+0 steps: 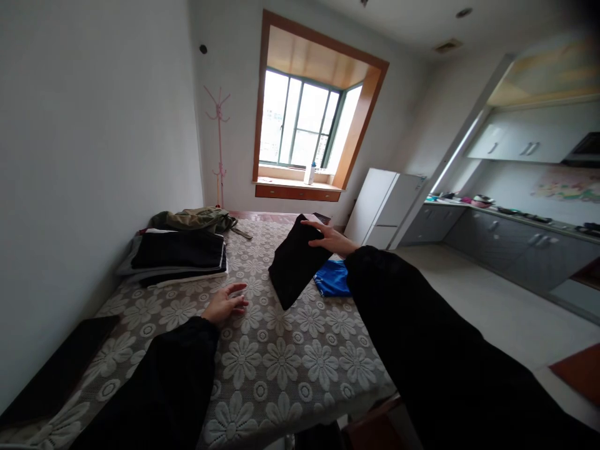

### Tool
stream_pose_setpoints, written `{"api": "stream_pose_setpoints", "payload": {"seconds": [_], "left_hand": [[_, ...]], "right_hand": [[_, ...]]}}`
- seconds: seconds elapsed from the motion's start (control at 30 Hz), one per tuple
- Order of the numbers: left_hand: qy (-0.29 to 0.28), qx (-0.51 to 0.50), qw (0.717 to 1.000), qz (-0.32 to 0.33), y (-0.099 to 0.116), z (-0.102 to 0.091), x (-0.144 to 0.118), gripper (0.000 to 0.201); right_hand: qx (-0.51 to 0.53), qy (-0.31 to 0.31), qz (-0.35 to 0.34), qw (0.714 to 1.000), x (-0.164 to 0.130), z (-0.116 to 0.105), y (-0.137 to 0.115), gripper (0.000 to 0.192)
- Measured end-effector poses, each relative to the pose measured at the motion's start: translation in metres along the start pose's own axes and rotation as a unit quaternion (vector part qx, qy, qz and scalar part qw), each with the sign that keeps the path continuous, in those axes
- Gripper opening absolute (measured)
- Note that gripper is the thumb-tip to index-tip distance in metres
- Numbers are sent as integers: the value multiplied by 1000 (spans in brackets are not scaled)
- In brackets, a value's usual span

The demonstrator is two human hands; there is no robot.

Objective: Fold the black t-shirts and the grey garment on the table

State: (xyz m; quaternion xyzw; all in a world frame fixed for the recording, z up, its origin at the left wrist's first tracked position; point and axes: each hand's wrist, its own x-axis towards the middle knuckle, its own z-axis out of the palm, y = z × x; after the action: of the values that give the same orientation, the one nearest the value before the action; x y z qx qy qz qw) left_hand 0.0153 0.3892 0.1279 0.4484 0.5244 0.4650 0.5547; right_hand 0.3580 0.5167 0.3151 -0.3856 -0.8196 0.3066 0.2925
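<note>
A folded black garment [297,265] is raised at a tilt over the table, its lower corner near the flower-patterned cloth [281,359]. My right hand [330,239] grips its upper right edge, thumb and fingers closed on the fabric. To the left, my left hand [225,304] hovers just above the cloth with its fingers apart and nothing in them. Partly behind the black garment and my right sleeve lies a folded blue garment [334,279]. At the table's left side sits a stack of folded dark and grey clothes [180,251].
Behind the stack lies an olive-green bag or garment with a strap [194,220]. A dark flat item [60,362] rests along the left wall. Beyond the table stand a pink coat rack [219,137], a white fridge [387,206] and a kitchen counter [506,219].
</note>
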Motion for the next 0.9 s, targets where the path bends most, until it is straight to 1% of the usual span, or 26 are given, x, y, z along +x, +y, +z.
{"api": "stream_pose_setpoints", "payload": {"seconds": [0.07, 0.13, 0.33, 0.47, 0.57, 0.73, 0.9], "left_hand": [[-2, -1, 1000, -3, 0, 1, 0, 43], [-1, -2, 1000, -6, 1, 1, 0, 42], [5, -3, 1000, -8, -2, 2, 2, 42], [6, -2, 1000, -5, -3, 2, 2, 43], [6, 2, 1000, -2, -3, 2, 2, 43], [4, 11, 1000, -2, -2, 2, 2, 47], [1, 15, 1000, 2, -1, 2, 0, 47]], "right_hand": [[-23, 6, 18, 1000, 4, -20, -2, 81], [-30, 16, 40, 999, 3, -35, 1, 82], [-36, 91, 81, 992, -13, -64, 26, 82], [-18, 124, 122, 985, -23, -77, 43, 79], [-3, 136, 137, 981, -30, -84, 48, 77], [-5, 142, 121, 982, -36, -95, 48, 80], [-49, 118, 99, 987, -34, -105, 49, 76]]}}
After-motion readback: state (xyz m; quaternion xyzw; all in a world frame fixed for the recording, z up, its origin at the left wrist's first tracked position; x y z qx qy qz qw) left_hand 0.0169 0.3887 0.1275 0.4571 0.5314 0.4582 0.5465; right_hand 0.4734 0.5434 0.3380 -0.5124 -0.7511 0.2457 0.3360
